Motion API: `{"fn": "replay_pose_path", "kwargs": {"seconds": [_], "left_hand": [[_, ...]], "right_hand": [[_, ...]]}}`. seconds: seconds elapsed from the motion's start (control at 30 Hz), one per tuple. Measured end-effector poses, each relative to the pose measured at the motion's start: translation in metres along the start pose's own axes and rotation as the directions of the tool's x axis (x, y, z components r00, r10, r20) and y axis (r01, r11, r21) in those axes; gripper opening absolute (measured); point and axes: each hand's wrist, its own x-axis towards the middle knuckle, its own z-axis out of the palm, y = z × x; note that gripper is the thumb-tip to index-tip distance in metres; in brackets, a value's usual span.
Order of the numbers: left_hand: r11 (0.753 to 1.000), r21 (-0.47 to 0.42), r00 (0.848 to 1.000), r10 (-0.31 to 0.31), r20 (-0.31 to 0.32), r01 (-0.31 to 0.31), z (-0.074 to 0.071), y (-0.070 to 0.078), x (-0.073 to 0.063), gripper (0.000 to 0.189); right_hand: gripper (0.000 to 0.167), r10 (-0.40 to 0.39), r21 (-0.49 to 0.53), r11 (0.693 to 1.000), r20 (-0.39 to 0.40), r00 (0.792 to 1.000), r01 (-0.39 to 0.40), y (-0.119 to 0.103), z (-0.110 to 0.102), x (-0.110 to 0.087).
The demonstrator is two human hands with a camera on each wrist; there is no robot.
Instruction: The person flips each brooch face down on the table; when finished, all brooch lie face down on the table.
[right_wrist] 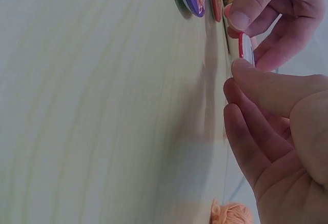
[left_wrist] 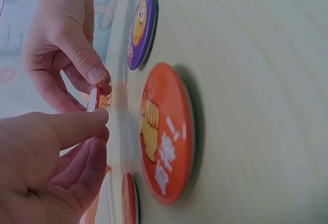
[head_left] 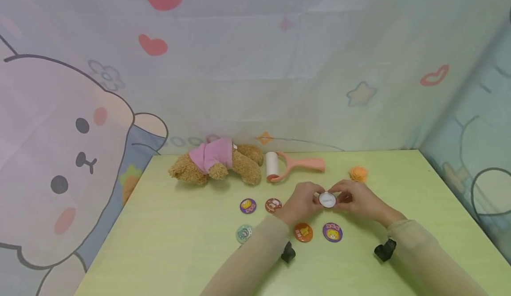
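A round button badge [head_left: 327, 199] is held just above the table, its white back turned up toward the head camera. My left hand [head_left: 300, 203] pinches its left edge between thumb and fingers. On the opposite edge, my right hand [head_left: 359, 201] pinches it as well. Both wrist views show the badge [left_wrist: 93, 99] nearly edge-on, with a red rim. Below the hands lie an orange badge [head_left: 303, 232] and a purple badge with a yellow bear [head_left: 332, 232]. A dark red badge [head_left: 273, 205] is beside my left hand, and the badge's front cannot be seen.
Another purple badge [head_left: 248, 206] and a teal badge [head_left: 244, 233], partly behind the left sleeve, lie further left. Along the back are a teddy bear [head_left: 217, 159] in a pink top, a lint roller [head_left: 297, 164] and an orange yarn ball [head_left: 358, 174]. A printed curtain [head_left: 255, 65] hangs behind.
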Motion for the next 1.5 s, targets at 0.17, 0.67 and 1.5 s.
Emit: {"fn": "replay_pose_path", "kwargs": {"seconds": [0.17,0.67,1.5], "left_hand": [[1.0,0.001,1.0,-0.011,0.004,0.011,0.0007,0.0003,0.0008,0.019],[0.989,0.133,0.998,-0.06,0.01,0.059,0.0063,-0.0025,0.0011,0.019],[0.98,0.156,0.992,-0.129,0.013,0.125,0.0077,0.0019,0.003,0.032]], "right_hand": [[0.038,0.0,-0.002,1.0,0.014,1.0,0.001,0.0008,-0.0004,0.0009],[0.035,-0.001,-0.017,1.0,0.065,0.998,0.002,0.0069,0.0031,0.0038],[0.034,0.036,-0.039,0.999,0.092,0.995,-0.032,0.0043,0.0031,0.0035]]}}
